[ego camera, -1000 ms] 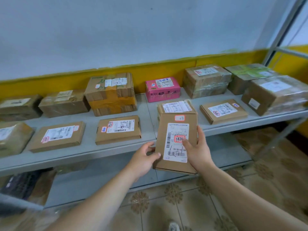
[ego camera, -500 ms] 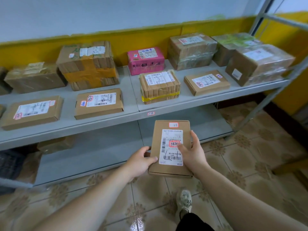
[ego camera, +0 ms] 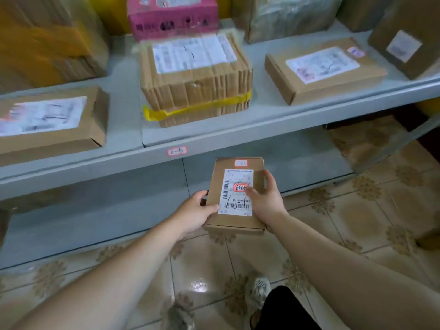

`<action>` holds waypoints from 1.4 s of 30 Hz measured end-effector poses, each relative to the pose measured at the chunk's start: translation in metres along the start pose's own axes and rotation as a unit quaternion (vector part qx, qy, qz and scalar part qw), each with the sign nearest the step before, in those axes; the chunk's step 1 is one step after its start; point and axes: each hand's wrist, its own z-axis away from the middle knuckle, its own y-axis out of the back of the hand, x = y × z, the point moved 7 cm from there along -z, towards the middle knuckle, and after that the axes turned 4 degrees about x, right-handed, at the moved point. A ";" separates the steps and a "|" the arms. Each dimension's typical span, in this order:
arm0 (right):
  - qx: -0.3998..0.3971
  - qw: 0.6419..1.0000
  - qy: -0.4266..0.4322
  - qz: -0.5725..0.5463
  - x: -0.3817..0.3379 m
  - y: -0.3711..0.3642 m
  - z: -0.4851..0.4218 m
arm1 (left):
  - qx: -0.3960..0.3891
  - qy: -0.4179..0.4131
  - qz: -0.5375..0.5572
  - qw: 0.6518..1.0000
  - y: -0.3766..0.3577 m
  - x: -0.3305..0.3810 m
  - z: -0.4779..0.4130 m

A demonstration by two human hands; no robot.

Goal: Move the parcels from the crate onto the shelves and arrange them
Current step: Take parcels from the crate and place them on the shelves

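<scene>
The left hand (ego camera: 194,214) and right hand (ego camera: 266,201) grip the parcel (ego camera: 237,198) at the grey lower shelf (ego camera: 95,210), above tiled floor (ego camera: 357,210)

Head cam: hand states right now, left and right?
Left hand: holding the brown parcel at its left edge.
Right hand: holding the same parcel, thumb on top.

Grey metal shelving (ego camera: 262,129) with 2 tiers stands on a glossy beige tiled floor (ego camera: 357,217). Brown flower motifs (ego camera: 367,189) mark the tile corners.
</scene>
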 end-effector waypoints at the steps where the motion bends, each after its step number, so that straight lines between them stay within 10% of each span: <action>1: -0.001 1.000 0.001 0.000 0.013 -0.011 -0.019 | 0.003 -0.005 -0.011 1.000 -0.002 -0.013 -0.023; 14: 0.024 0.998 0.051 0.036 0.191 -0.150 -0.266 | 0.094 -0.015 -0.159 0.983 -0.017 -0.214 -0.276; 22: 0.030 0.979 0.112 0.168 0.236 -0.203 -0.340 | 0.184 -0.024 -0.390 0.902 0.002 -0.293 -0.342; 26: 0.024 0.843 0.277 0.462 0.213 -0.205 -0.323 | 0.214 -0.033 -0.422 0.880 0.015 -0.299 -0.360; 32: -0.150 0.648 0.418 0.619 0.206 -0.223 -0.330 | 0.240 -0.038 -0.442 0.864 0.026 -0.302 -0.378; 42: 0.039 0.759 0.346 0.551 0.164 -0.298 -0.390 | 0.269 -0.049 -0.431 0.860 0.028 -0.308 -0.381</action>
